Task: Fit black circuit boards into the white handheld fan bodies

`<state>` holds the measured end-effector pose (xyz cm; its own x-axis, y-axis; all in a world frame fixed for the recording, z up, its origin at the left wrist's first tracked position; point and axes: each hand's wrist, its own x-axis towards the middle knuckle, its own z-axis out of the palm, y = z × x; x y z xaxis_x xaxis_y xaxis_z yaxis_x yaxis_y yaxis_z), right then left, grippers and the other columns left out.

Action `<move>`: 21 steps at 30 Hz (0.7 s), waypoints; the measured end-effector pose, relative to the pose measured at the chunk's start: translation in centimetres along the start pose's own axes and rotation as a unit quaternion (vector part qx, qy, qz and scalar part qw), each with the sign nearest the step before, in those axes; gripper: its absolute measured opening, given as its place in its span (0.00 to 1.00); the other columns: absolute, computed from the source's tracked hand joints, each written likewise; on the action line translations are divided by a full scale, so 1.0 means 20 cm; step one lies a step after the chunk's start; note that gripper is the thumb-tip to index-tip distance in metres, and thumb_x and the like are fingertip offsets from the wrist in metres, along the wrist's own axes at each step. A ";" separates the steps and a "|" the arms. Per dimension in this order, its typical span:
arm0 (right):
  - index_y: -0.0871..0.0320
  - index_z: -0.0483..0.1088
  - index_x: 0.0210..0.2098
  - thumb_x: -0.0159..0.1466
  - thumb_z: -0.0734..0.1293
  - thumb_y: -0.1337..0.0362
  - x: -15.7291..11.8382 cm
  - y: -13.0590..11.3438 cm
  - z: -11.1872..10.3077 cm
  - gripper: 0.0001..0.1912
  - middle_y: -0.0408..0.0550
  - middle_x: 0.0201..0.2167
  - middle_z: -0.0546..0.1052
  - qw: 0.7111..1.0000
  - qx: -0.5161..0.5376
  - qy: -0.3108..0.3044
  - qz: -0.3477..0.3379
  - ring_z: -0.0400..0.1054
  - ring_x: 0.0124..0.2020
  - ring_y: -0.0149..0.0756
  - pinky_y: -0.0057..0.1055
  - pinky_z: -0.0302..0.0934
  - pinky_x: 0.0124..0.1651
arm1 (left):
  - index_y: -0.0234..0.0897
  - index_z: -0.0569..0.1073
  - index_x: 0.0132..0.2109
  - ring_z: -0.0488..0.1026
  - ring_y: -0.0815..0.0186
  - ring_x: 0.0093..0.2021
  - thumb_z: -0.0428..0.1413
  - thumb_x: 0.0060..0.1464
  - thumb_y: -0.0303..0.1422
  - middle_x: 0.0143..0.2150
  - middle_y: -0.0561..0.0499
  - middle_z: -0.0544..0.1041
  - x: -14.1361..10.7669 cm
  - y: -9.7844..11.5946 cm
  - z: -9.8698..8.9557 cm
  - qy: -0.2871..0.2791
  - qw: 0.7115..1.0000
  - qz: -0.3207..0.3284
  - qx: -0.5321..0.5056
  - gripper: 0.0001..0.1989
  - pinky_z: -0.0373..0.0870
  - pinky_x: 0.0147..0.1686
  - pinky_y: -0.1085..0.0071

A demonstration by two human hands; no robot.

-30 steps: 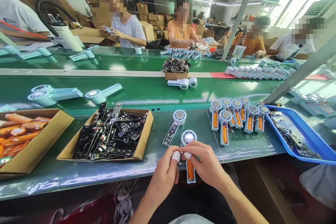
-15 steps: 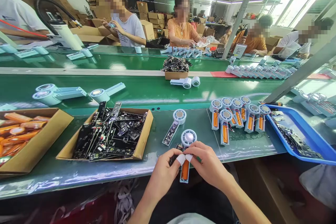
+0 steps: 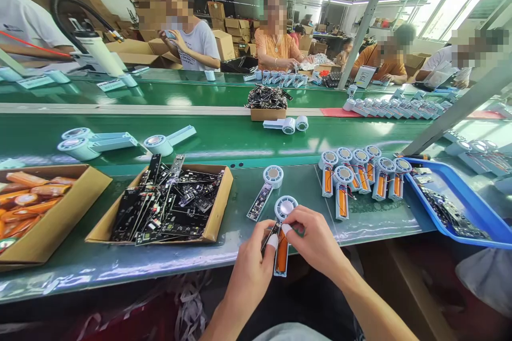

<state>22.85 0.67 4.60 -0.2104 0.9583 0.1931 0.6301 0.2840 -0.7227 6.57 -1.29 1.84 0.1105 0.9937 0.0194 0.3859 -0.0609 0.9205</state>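
Observation:
A light-blue handheld fan body (image 3: 286, 206) lies in front of me at the table's edge, its handle open over an orange battery (image 3: 282, 258). My left hand (image 3: 253, 258), thumb tip covered in white, pinches a dark circuit board (image 3: 269, 237) tilted beside the handle. Over the handle's upper end, my right hand (image 3: 314, 240) is closed at the fingertips, also with a white cover. What it pinches is too small to make out. Just behind sits another fan body (image 3: 273, 176) with a circuit board (image 3: 260, 202) in its handle.
Left are a carton of circuit boards (image 3: 168, 208) and a carton of orange batteries (image 3: 36, 202). Several fan bodies with batteries (image 3: 344, 176) stand right, beside a blue tray (image 3: 496, 232). Beyond runs a green conveyor belt (image 3: 224, 141) carrying fan bodies; co-workers sit across it.
My hands have drawn slightly apart at the fingertips, and the board in my left hand is tilted more steeply. Fan bodies on the near belt have shifted right.

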 end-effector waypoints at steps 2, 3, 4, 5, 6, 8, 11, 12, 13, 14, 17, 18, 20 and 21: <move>0.56 0.72 0.32 0.59 0.65 0.77 0.00 0.00 0.00 0.10 0.42 0.31 0.75 1.000 -0.026 0.001 -0.012 0.69 0.31 0.32 0.27 0.61 0.34 | 0.40 0.72 0.49 0.80 0.57 0.39 0.48 0.59 0.34 0.40 0.46 0.81 0.00 0.02 0.00 -0.002 1.000 -0.003 -0.008 0.13 0.75 0.37 0.64; 0.56 0.72 0.33 0.59 0.64 0.78 -0.01 0.01 0.01 0.11 0.43 0.32 0.76 0.998 -0.056 0.010 -0.034 0.69 0.32 0.33 0.28 0.61 0.34 | 0.40 0.72 0.49 0.80 0.58 0.35 0.48 0.58 0.34 0.35 0.47 0.81 0.00 0.03 0.00 -0.007 1.000 -0.012 -0.021 0.14 0.75 0.33 0.66; 0.56 0.72 0.33 0.60 0.64 0.78 -0.01 0.01 0.02 0.11 0.44 0.33 0.76 0.993 -0.094 0.024 -0.062 0.68 0.33 0.34 0.29 0.61 0.35 | 0.39 0.72 0.49 0.78 0.59 0.31 0.49 0.58 0.34 0.30 0.50 0.79 0.00 0.04 -0.01 -0.016 0.999 -0.026 -0.036 0.14 0.73 0.28 0.68; 0.56 0.72 0.34 0.61 0.63 0.78 -0.02 0.02 0.03 0.11 0.46 0.34 0.76 0.986 -0.134 0.042 -0.094 0.67 0.33 0.35 0.30 0.60 0.35 | 0.38 0.72 0.50 0.76 0.61 0.26 0.49 0.58 0.34 0.24 0.53 0.76 0.00 0.05 -0.01 -0.027 0.997 -0.044 -0.052 0.15 0.71 0.24 0.70; 0.56 0.71 0.33 0.63 0.62 0.77 -0.03 0.03 0.05 0.11 0.47 0.34 0.75 0.975 -0.171 0.060 -0.125 0.66 0.32 0.36 0.31 0.60 0.35 | 0.38 0.72 0.51 0.73 0.63 0.22 0.49 0.58 0.35 0.20 0.57 0.72 0.00 0.05 -0.01 -0.039 0.995 -0.064 -0.067 0.16 0.69 0.21 0.72; 0.56 0.70 0.32 0.66 0.59 0.77 -0.05 0.04 0.08 0.13 0.48 0.32 0.74 0.955 -0.223 0.084 -0.174 0.64 0.30 0.37 0.33 0.59 0.34 | 0.36 0.70 0.53 0.67 0.66 0.16 0.49 0.57 0.35 0.16 0.61 0.67 0.00 0.05 -0.02 -0.059 0.989 -0.100 -0.093 0.18 0.64 0.17 0.74; 0.57 0.69 0.33 0.70 0.56 0.75 -0.06 0.04 0.10 0.15 0.48 0.31 0.72 0.937 -0.258 0.094 -0.214 0.63 0.30 0.37 0.34 0.58 0.34 | 0.35 0.69 0.55 0.64 0.69 0.14 0.51 0.56 0.37 0.18 0.61 0.68 0.01 0.03 -0.02 -0.072 0.982 -0.130 -0.119 0.20 0.62 0.15 0.76; 0.57 0.70 0.33 0.71 0.56 0.75 -0.06 0.04 0.10 0.15 0.48 0.31 0.72 0.932 -0.267 0.093 -0.225 0.63 0.30 0.37 0.34 0.57 0.34 | 0.35 0.69 0.55 0.64 0.69 0.15 0.51 0.56 0.38 0.18 0.60 0.69 0.01 0.02 -0.02 -0.075 0.980 -0.135 -0.125 0.21 0.62 0.15 0.76; 0.58 0.70 0.34 0.71 0.56 0.74 -0.07 0.04 0.09 0.15 0.48 0.31 0.71 0.927 -0.278 0.090 -0.235 0.63 0.30 0.37 0.34 0.57 0.33 | 0.35 0.69 0.55 0.65 0.69 0.15 0.52 0.56 0.39 0.18 0.60 0.69 0.01 0.02 -0.02 -0.078 0.979 -0.137 -0.130 0.22 0.62 0.15 0.76; 0.58 0.70 0.34 0.72 0.57 0.74 -0.07 0.04 0.09 0.14 0.48 0.31 0.71 0.922 -0.289 0.085 -0.244 0.63 0.31 0.38 0.34 0.56 0.33 | 0.35 0.69 0.56 0.65 0.69 0.15 0.52 0.56 0.40 0.18 0.60 0.69 0.01 0.01 -0.02 -0.079 0.978 -0.139 -0.132 0.23 0.62 0.15 0.76; 0.58 0.70 0.34 0.72 0.58 0.73 -0.07 0.04 0.06 0.13 0.49 0.32 0.72 0.908 -0.315 0.063 -0.270 0.63 0.31 0.38 0.34 0.55 0.33 | 0.34 0.69 0.56 0.65 0.68 0.15 0.52 0.56 0.40 0.18 0.59 0.69 0.01 0.02 -0.03 -0.080 0.978 -0.138 -0.131 0.23 0.63 0.15 0.76; 0.59 0.70 0.34 0.72 0.58 0.74 -0.07 0.04 0.05 0.13 0.50 0.33 0.73 0.902 -0.322 0.055 -0.281 0.63 0.32 0.38 0.35 0.56 0.34 | 0.34 0.69 0.56 0.65 0.69 0.15 0.52 0.56 0.40 0.18 0.59 0.70 0.01 0.02 -0.03 -0.081 0.979 -0.138 -0.129 0.23 0.63 0.15 0.76; 0.59 0.71 0.35 0.71 0.58 0.74 -0.07 0.04 0.03 0.13 0.52 0.36 0.74 0.889 -0.337 0.044 -0.308 0.64 0.33 0.39 0.35 0.56 0.35 | 0.33 0.70 0.56 0.65 0.69 0.15 0.51 0.56 0.40 0.17 0.59 0.69 0.00 0.04 -0.03 -0.080 0.980 -0.137 -0.123 0.23 0.63 0.15 0.76; 0.60 0.71 0.35 0.71 0.58 0.75 -0.07 0.04 0.02 0.13 0.52 0.36 0.75 0.882 -0.345 0.041 -0.319 0.64 0.33 0.39 0.36 0.56 0.35 | 0.33 0.70 0.55 0.64 0.68 0.15 0.51 0.56 0.40 0.16 0.59 0.69 0.00 0.05 -0.04 -0.080 0.980 -0.136 -0.119 0.23 0.63 0.15 0.76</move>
<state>23.38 -0.43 3.40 -0.6498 0.5870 0.4830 0.7134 0.6902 0.1210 6.29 -1.29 3.02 0.1820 0.9414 -0.2840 0.1993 0.2475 0.9482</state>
